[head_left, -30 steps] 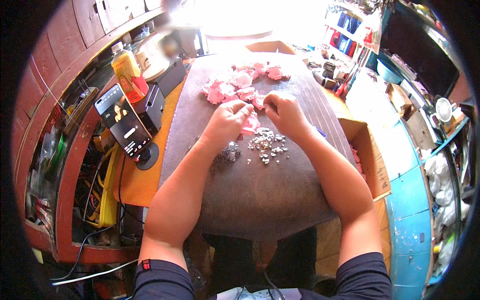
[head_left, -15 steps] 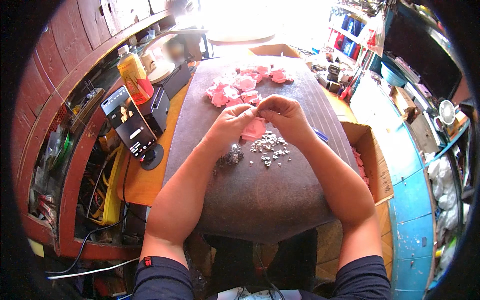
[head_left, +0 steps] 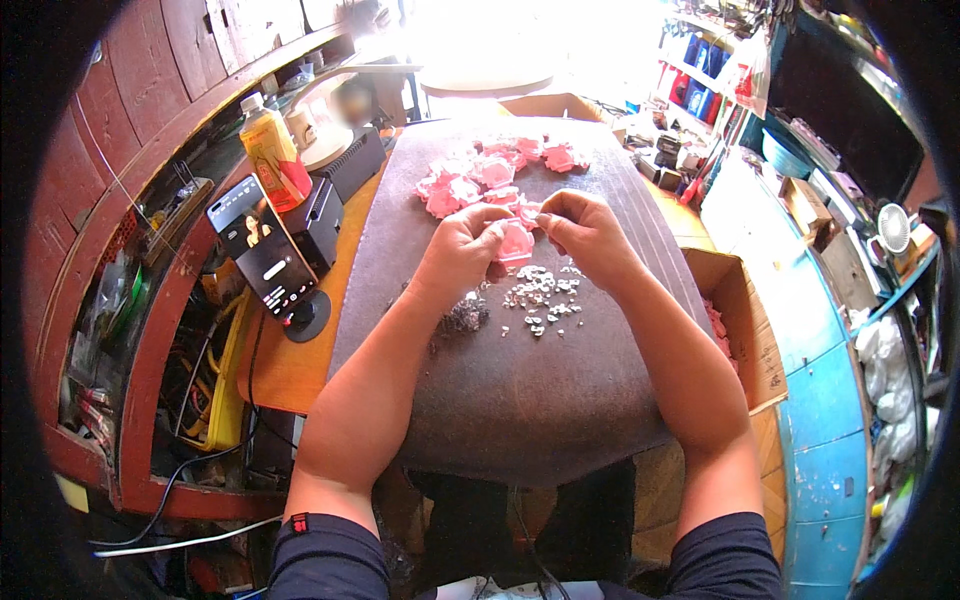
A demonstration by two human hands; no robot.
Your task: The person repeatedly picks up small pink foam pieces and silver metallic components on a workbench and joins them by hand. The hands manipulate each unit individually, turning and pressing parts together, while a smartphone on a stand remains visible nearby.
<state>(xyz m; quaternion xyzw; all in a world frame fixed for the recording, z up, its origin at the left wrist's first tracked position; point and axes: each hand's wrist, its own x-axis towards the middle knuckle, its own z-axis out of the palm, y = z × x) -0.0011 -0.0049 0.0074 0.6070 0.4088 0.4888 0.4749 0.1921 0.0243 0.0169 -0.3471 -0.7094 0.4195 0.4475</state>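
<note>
Over the middle of the dark table, my left hand (head_left: 464,252) pinches a small pink piece (head_left: 516,243) with a raised rim by its edge. My right hand (head_left: 583,238) is closed in a pinch just right of that piece, thumb against forefinger. Whatever sits between those right fingertips is too small to make out. Below the hands lie many small shiny silver metal bits (head_left: 541,292), scattered on the table. Beside them, near my left wrist, is a dark, glittering clump of tiny parts (head_left: 467,313). Beyond my hands spreads a heap of similar pink pieces (head_left: 450,188).
The dark-covered table (head_left: 520,390) runs away from me. To its left stand a lit phone on a stand (head_left: 265,245), a yellow-and-red bottle (head_left: 274,155) and a black box (head_left: 320,215). A cardboard box (head_left: 755,335) holding pink pieces stands at the right.
My hands have moved apart, the right one shifting slightly rightward. The pink piece stays with the left hand and now shows more fully between them.
</note>
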